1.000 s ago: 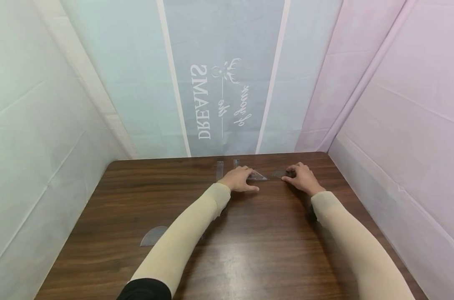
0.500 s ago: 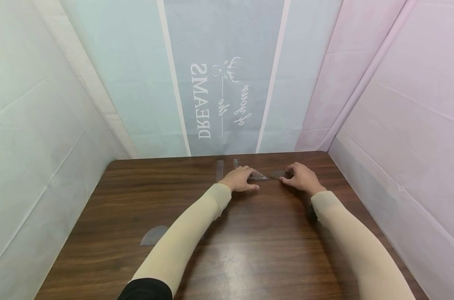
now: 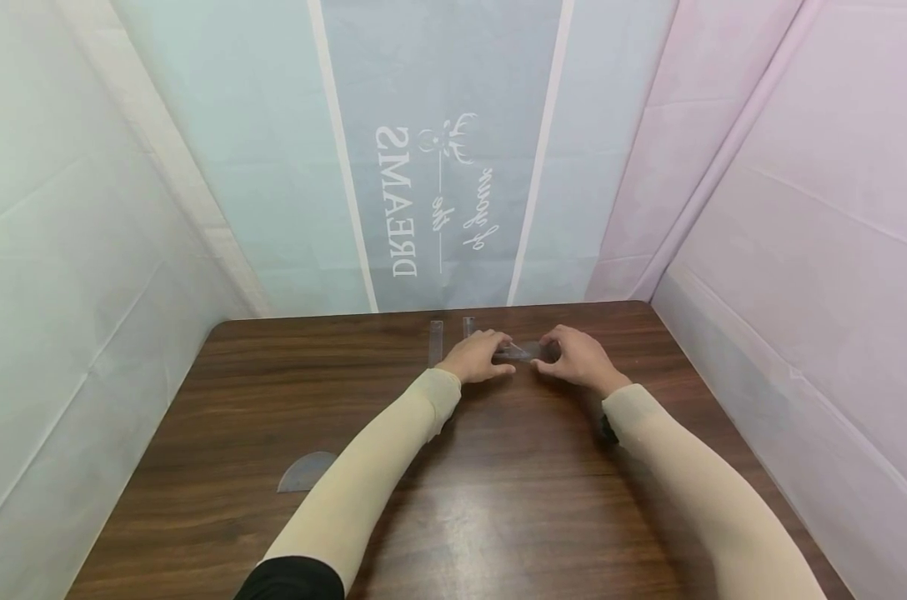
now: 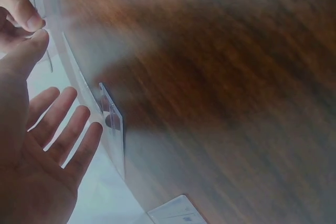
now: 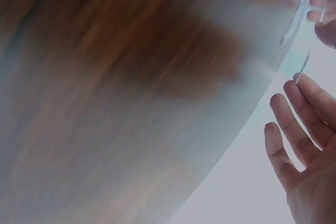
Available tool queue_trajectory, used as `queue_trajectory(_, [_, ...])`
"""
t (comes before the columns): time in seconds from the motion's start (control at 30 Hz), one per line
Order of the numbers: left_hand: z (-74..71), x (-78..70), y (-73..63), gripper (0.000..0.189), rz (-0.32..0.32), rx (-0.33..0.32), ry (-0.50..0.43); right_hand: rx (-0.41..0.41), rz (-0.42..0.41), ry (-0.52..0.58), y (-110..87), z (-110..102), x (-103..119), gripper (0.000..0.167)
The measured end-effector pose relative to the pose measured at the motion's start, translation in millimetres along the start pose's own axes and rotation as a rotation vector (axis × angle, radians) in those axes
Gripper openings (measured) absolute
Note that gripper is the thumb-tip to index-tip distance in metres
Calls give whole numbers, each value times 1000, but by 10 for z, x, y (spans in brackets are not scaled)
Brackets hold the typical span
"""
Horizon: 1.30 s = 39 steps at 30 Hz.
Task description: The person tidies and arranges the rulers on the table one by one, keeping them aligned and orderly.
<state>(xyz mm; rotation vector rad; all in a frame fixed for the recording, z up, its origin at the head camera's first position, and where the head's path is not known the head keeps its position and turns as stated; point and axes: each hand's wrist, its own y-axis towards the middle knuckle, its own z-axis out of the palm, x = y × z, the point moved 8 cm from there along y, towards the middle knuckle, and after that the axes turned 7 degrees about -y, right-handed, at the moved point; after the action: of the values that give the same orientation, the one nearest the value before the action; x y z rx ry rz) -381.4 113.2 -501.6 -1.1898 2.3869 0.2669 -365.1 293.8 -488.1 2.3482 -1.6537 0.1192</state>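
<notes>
My right hand [image 3: 577,358] pinches a see-through greyish protractor [image 3: 530,350] between thumb and fingertips near the table's far edge. In the right wrist view the protractor [image 5: 303,65] shows only as a thin edge. In the head view it overlaps the pointed end of a clear set square [image 3: 504,356]. My left hand [image 3: 478,357] is over that set square, partly hiding it, with its fingers apart in the left wrist view. Left of this hand lies a clear ruler [image 3: 435,342]. A narrow clear strip [image 3: 468,326] shows just beyond the left fingers.
A second see-through protractor [image 3: 303,473] lies on the brown wooden table [image 3: 528,500], partly behind my left sleeve [image 3: 371,467]. A printed cloth [image 3: 453,75] hangs behind the far edge, with pale cloth walls at both sides.
My right hand has moved left with the protractor, bringing it over the set square's tip and closer to my left hand. The left hand has hardly moved.
</notes>
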Motion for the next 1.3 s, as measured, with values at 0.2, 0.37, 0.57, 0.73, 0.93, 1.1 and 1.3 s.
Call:
queue_trajectory(0.2, [-19, 23, -29, 67, 14, -7, -1, 20, -35, 28, 22, 13, 226, 45])
queue_trajectory(0.37, [-19, 52, -84, 68, 25, -1, -10, 44, -48, 44, 33, 49, 343, 46])
queue_trajectory(0.57, [-50, 97, -150, 63, 30, -4, 3, 46, -82, 31, 70, 68, 487, 49])
queue_trajectory(0.73, [-128, 122, -209, 58, 37, -24, 51, 51, -101, 37, 85, 77, 581, 48])
queue_trajectory(0.93, [-200, 165, -294, 55, 48, -36, 91, 78, -94, 77, 64, 115, 649, 48])
queue_trajectory(1.1, [-255, 193, -413, 55, 57, -50, 99, 104, -116, 134, 46, 125, 746, 44])
queue_trajectory(1.3, [-302, 198, -567, 56, 66, -51, 97, 117, -148, 138, 14, 114, 859, 45])
